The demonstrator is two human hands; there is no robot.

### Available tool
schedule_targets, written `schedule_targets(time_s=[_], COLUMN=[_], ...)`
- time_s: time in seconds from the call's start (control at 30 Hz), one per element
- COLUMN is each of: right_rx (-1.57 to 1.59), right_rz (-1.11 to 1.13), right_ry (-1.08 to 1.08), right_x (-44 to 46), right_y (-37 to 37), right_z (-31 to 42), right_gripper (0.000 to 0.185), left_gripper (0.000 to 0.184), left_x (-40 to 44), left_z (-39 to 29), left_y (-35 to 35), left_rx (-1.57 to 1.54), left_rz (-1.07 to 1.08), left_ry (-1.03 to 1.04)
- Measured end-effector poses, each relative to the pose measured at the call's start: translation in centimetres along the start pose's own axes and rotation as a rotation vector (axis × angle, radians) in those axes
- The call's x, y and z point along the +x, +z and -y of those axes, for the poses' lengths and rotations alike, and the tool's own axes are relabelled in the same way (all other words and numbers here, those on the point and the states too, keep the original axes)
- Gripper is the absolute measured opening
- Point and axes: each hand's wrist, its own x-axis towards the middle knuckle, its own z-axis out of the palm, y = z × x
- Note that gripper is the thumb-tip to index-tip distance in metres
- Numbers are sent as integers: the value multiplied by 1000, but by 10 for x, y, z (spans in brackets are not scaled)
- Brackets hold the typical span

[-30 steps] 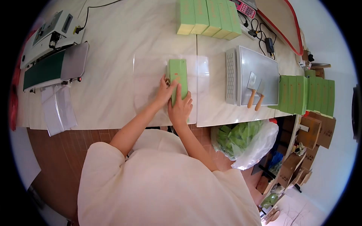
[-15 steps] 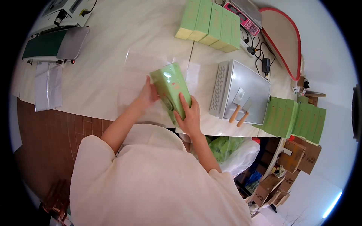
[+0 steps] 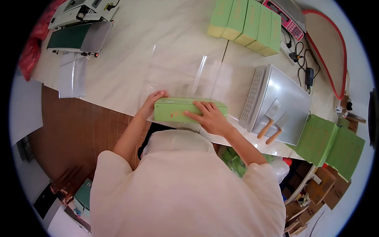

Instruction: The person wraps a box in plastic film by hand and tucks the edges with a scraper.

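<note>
A long green box (image 3: 171, 111) lies lengthwise at the front edge of the table. My left hand (image 3: 153, 102) grips its left end, with the fingertips at the far corner. Across the right half of the box lies my right hand (image 3: 213, 118), its fingers bent over the upper edge and its thumb against the near face. A sheet of clear plastic film (image 3: 177, 73) is spread on the table beyond the box. Whether film also covers the box is hard to make out.
Several green boxes (image 3: 246, 23) stand in a row at the back. A metal-topped appliance (image 3: 286, 102) at right carries two wooden-handled scrapers (image 3: 272, 118). A machine with a green belt (image 3: 75, 37) and clear bags (image 3: 73, 75) are at left. Cables (image 3: 302, 59) lie near a scale (image 3: 286, 19).
The green box has come toward my body and turned from upright and tilted to lying crosswise. Both hands have moved with it. The camera view has shifted left.
</note>
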Motion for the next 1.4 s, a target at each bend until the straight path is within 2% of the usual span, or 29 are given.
schedule_targets(time_s=[0.1,0.2,0.23,0.3,0.47,0.57,0.63,0.67,0.7,0.77,0.8,0.87,0.9,0.97,1.03,1.27,1.4], right_rx=[11,20,19,41,73,64,79,84,96,109,94,80,91,100,101,37,-16], right_rz=[-2,-4,-8,3,16,21,20,20,31,42,39,41,34,29,12,-5,-111], right_ry=[0,30,37,52,92,100,91,102,104,111,102,100,98,95,115,124,143], right_x=[-3,-8,-10,-12,-9,-9,-9,-9,-9,-8,-8,-9,-10,-10,-11,1,17], right_y=[8,16,18,22,21,23,20,19,17,17,17,19,20,23,27,25,30], right_z=[-8,-14,-16,-18,-17,-18,-18,-17,-17,-18,-19,-19,-19,-18,-16,-17,-25], right_gripper=[75,74,74,74,73,72,70,70,68,67,66,64,65,65,73,71,72], left_gripper=[37,37,37,38,38,41,44,45,45,45,45,37,37,27,25,28,32], left_x=[22,38,41,48,104,144,154,159,168,183,186,183,180,170,150,63,33], left_z=[18,15,9,-10,-62,-98,-128,-135,-132,-120,-113,-99,-93,-84,-85,-110,-112], left_y=[-12,-22,-22,-25,-28,-16,11,25,35,52,60,76,83,94,103,127,127], left_rx=[99,204,202,333,330,370,625,795,799,1023,1024,1156,1151,1539,1604,1685,1721], left_rz=[-38,-103,-94,-213,-186,-138,-26,47,54,273,279,540,545,468,422,353,290], left_ry=[51,-20,-28,-94,-37,40,-160,-189,-194,-165,-168,93,93,358,424,642,797])
